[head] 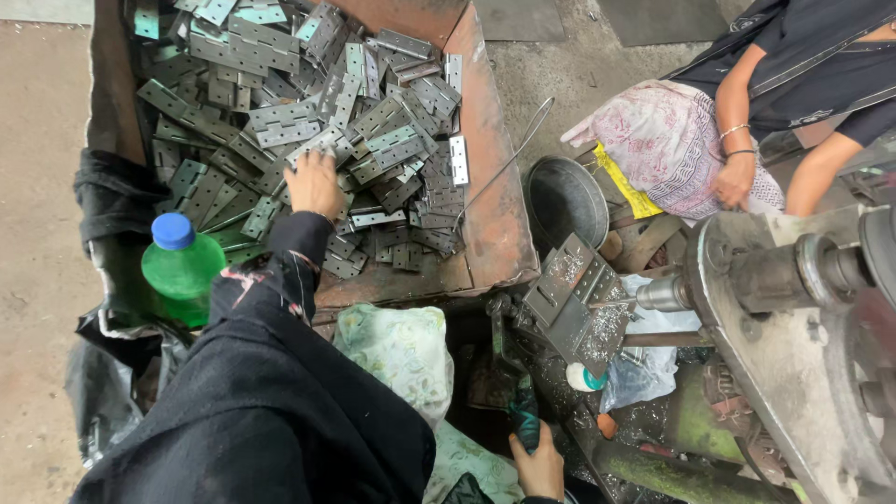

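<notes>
Here, left hand [315,184] on flat steel hinges [373,140]

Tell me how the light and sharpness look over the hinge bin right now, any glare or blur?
Head view: soft, even daylight, no hard shadows; pale sheen on some hinges but shapes stay readable; left hand on the pile is sharp; right hand sits in a darker corner near the machine.

A green plastic bottle [180,271] with a blue cap stands just left of the rusty metal bin [485,215], against black plastic bags [117,373]. Right of the bin lies a flat yellow packet [623,184]. Below the bin's corner sits a small white-and-teal container [585,377].
</notes>
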